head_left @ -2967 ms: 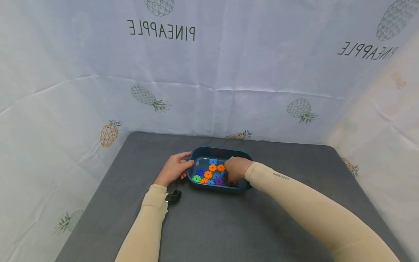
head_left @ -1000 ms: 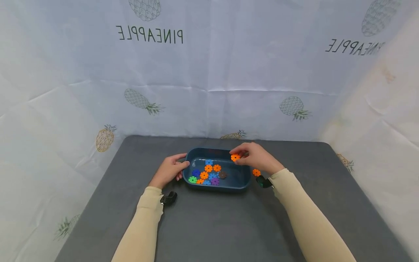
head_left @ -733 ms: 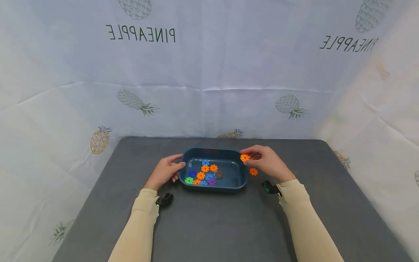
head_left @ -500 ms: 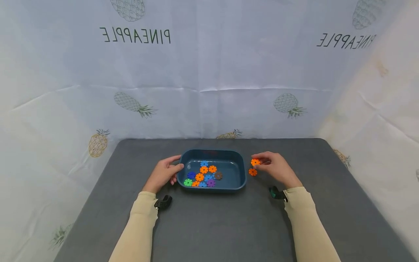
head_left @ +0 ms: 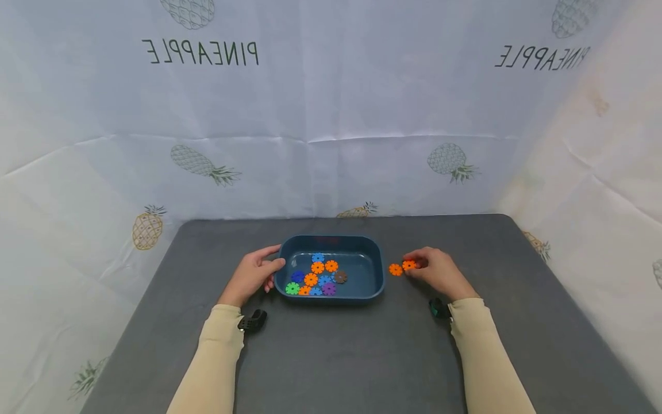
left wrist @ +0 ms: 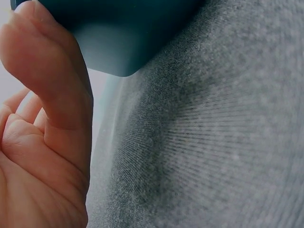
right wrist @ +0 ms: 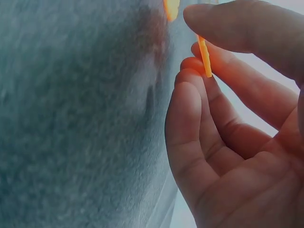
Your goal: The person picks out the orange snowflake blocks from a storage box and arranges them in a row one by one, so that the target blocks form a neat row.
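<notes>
In the head view my left hand (head_left: pixel 249 276) grips the left end of a dark blue plastic tray (head_left: pixel 331 299), thumb at the rim and the other fingers outside. The left wrist view has the thumb (left wrist: pixel 52 66) against the tray's corner. Right of the tray, my right hand (head_left: pixel 439 271) pinches an orange snowflake-shaped building disc (head_left: pixel 409 265) between thumb and fingers, low over the table. The right wrist view shows this disc edge-on (right wrist: pixel 205 57). A second orange disc (head_left: pixel 395 269) lies flat on the table just left of it.
Inside the tray lie several more discs, among them a green disc (head_left: pixel 292 288), a purple disc (head_left: pixel 328 288) and a brown disc (head_left: pixel 341 277), mostly on its left side. The grey table (head_left: pixel 331 356) ends at a white pineapple-print curtain (head_left: pixel 331 178).
My right hand has lifted an orange disc out of the tray, carried it right and lowered it beside the other orange disc. The left hand has stayed on the tray.
</notes>
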A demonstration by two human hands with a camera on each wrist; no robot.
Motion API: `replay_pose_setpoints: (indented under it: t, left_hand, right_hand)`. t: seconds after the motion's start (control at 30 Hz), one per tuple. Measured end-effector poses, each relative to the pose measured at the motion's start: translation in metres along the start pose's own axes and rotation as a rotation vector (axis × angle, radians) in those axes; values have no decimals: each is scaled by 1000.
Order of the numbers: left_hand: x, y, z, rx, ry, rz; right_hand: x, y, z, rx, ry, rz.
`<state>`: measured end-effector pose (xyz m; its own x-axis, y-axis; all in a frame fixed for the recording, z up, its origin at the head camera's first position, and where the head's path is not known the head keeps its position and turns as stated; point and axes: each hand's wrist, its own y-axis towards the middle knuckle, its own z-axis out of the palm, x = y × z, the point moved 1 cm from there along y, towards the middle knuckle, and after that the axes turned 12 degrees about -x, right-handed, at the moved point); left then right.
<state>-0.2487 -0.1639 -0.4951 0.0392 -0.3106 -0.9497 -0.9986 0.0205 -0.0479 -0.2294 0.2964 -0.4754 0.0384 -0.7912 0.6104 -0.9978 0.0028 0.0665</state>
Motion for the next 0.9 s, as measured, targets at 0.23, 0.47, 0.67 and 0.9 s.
replay_pose_setpoints:
  t: [0.23,0.47,0.67,0.9]
  left_hand:
    - [-2,-1,-2,-2,-4,0]
    - [-2,-1,1,-3,5,-11]
    - [-2,-1,2,-5,7,-11]
    - [-4,0,2,-9,8,-12]
  right_hand:
    - [1,0,-2,14,-10,1]
    - [-2,1,3,12,-25,3]
    - [-2,1,4,16,-21,-6]
    - [-2,3,5,29,-9,8]
